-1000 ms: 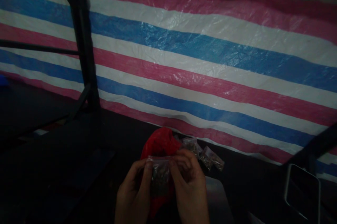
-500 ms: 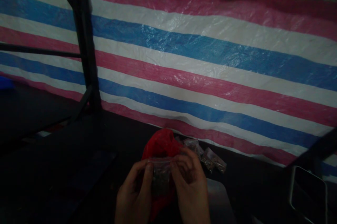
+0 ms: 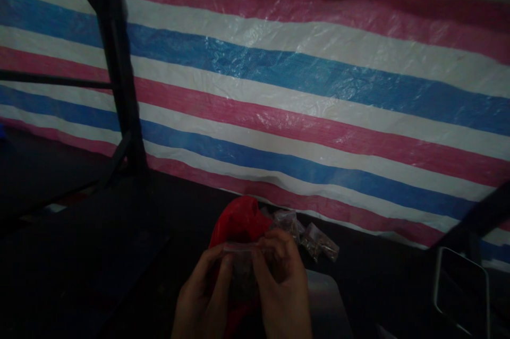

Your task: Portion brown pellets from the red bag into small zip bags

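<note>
Here we have the left hand (image 3: 203, 288) and right hand (image 3: 285, 283) both pinching the top of the small clear bag (image 3: 242, 272), on the red bag's (image 3: 239, 218) near side, its seal too dark to judge, while filled packets (image 3: 321, 242), seemingly done, lie farther right.

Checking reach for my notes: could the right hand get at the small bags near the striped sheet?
Probably yes: the small bags lie just beyond the right hand with nothing visibly blocking the way, though it would likely need to release the clear bag it pinches.
</note>
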A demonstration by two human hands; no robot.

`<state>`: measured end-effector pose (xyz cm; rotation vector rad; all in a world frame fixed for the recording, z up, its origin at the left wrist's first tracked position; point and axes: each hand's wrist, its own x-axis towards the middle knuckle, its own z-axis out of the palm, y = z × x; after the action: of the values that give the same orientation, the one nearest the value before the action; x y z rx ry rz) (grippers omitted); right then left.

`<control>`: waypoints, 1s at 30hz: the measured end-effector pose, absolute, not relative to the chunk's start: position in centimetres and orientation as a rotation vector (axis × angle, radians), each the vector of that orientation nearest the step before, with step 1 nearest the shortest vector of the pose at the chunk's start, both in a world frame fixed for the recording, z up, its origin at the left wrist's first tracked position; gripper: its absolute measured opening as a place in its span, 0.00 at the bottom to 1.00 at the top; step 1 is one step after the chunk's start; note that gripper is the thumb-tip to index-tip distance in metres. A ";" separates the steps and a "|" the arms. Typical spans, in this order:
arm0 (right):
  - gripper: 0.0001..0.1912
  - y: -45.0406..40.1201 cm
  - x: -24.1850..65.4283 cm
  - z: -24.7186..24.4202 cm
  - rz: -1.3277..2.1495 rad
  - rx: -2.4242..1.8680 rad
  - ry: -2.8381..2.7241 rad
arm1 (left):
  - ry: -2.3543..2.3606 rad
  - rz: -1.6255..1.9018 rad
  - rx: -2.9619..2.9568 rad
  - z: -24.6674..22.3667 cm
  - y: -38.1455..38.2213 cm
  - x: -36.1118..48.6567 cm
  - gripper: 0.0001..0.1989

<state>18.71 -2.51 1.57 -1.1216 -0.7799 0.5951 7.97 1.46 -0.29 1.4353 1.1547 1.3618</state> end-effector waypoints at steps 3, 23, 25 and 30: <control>0.18 -2.5 18.7 1.7 0.595 -1.133 -0.826 | 1.098 1.329 1.441 -0.2 1.4 8.1 0.20; 0.18 -2.6 18.3 1.9 0.577 -1.134 -0.860 | 1.012 1.320 1.454 -0.1 1.4 8.0 0.17; 0.18 -2.6 18.4 1.9 0.584 -1.143 -0.876 | 1.001 1.328 1.451 -0.1 1.3 8.0 0.18; 0.15 -2.7 18.6 2.0 0.605 -1.158 -0.870 | 1.000 1.312 1.458 -0.9 1.2 7.4 0.18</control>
<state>18.57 -2.69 1.96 -1.1582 -0.8701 0.6049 7.37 1.24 -0.91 1.4577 1.0001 1.3116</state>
